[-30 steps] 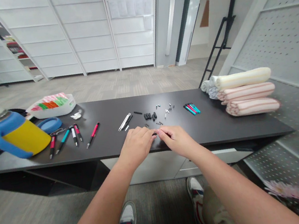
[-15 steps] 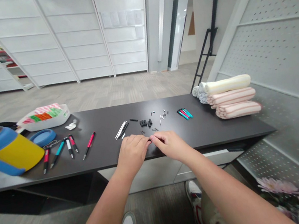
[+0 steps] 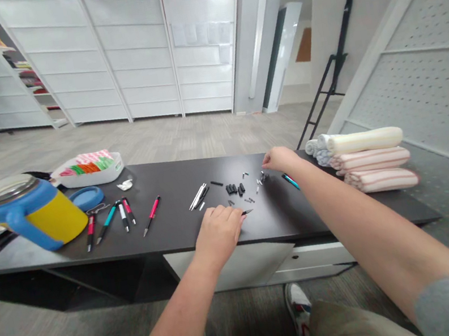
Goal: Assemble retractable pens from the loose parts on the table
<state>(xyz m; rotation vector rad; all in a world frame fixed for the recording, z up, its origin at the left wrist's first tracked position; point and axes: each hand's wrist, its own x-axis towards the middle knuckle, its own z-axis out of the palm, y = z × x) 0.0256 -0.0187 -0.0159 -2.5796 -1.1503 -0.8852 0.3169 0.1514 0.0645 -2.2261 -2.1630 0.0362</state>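
Note:
My left hand (image 3: 220,230) is closed around a pen (image 3: 247,212), whose dark front end and pointed silver tip stick out to the right past the fingers. Farther off and to the right, my right hand (image 3: 278,159) reaches over the small metal pen parts (image 3: 261,180). Its fingertips are drawn together and point down; whatever may be between them is too small to make out. Black grips (image 3: 235,189) lie in a group between the hands. White refills (image 3: 197,196) rest beyond my left hand. Under my right forearm shows a teal pen barrel (image 3: 291,181), the others beside it hidden.
At left stand a blue and yellow jug (image 3: 54,219), its blue lid (image 3: 87,198) and a white tray (image 3: 118,165) of colourful packets. Several pens, one a red pen (image 3: 152,214), lie nearby. Rolled towels (image 3: 371,157) are stacked at the right end of the black table (image 3: 156,173).
My right hand has left my left hand and moved forward and right to the metal parts. The silver pen tip now shows at my left hand. The view has shifted slightly.

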